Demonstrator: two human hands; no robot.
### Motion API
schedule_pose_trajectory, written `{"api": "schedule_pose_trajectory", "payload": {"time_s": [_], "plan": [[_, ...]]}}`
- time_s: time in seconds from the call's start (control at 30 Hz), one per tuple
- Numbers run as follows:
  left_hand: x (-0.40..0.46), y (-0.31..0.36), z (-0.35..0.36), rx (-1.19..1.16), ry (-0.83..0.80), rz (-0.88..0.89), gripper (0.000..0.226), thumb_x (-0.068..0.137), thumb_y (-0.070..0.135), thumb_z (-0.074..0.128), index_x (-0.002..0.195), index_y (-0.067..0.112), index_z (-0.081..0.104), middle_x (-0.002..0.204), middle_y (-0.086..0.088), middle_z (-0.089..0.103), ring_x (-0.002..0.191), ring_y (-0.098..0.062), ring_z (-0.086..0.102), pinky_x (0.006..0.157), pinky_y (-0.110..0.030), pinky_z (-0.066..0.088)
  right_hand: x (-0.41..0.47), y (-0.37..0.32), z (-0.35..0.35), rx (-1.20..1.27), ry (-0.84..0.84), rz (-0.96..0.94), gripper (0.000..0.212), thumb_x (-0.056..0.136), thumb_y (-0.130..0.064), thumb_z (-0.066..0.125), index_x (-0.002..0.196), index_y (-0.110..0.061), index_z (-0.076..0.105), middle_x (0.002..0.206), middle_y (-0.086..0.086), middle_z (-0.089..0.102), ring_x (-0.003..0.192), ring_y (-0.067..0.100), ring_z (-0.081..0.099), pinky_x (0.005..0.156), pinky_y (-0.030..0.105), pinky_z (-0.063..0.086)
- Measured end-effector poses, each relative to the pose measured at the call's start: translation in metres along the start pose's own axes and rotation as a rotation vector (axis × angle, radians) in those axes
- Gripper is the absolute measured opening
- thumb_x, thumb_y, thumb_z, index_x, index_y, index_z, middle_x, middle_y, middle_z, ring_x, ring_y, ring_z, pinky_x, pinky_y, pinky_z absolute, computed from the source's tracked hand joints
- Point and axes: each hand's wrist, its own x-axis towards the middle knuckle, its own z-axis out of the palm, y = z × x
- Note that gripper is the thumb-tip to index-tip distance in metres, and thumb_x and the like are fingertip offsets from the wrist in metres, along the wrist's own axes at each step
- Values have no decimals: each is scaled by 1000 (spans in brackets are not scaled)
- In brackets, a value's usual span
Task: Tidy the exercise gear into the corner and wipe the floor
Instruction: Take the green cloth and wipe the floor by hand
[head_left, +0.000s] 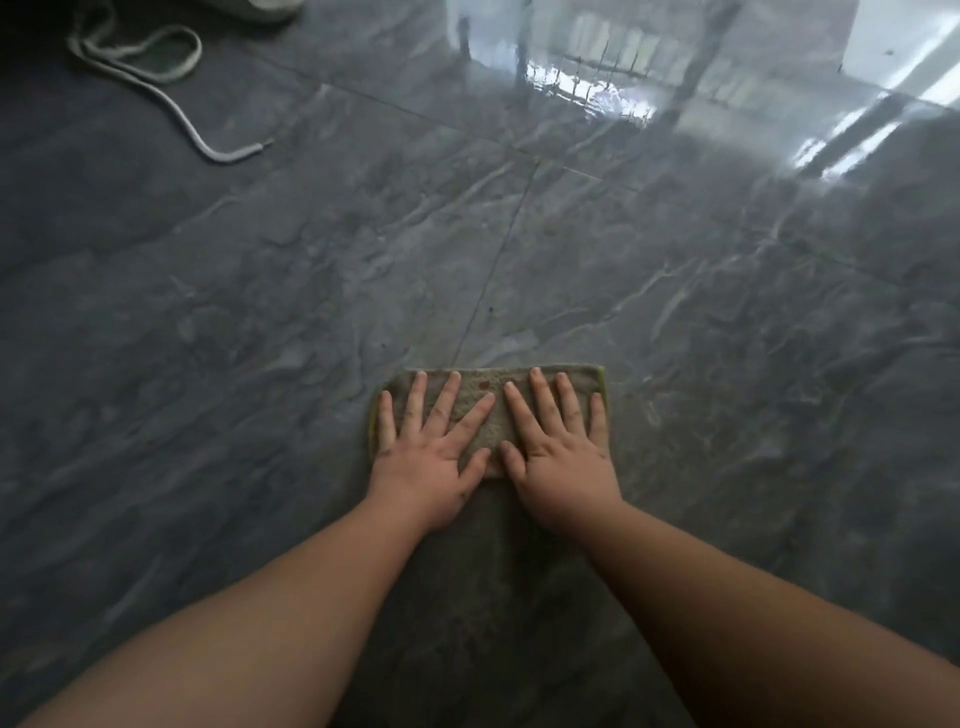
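A grey-brown cloth (485, 384) with a green edge lies flat on the glossy dark grey marble floor (260, 312), in the lower middle of the head view. My left hand (431, 452) presses on its left half with fingers straight and spread. My right hand (561, 457) presses on its right half the same way, thumb close to my left thumb. Both forearms reach in from the bottom of the frame.
A white rope or cord (156, 83) lies looped on the floor at the far left, one end pointing right. A pale object (270, 8) sits cut off at the top edge. Bright window reflections (597, 78) shine on the floor at the far right.
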Motion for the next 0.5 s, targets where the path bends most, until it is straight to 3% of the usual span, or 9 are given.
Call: {"api": "schedule_pose_trajectory", "payload": {"time_s": [0.5], "plan": [[134, -36, -72, 59, -84, 143, 65, 94, 67, 18, 144, 55, -23, 159, 8, -34, 144, -28, -36, 110, -64, -21, 113, -7, -49, 70, -6, 186, 68, 96, -61, 21, 153, -44, -13, 164, -8, -20, 148, 18, -25, 116, 52, -19]]}}
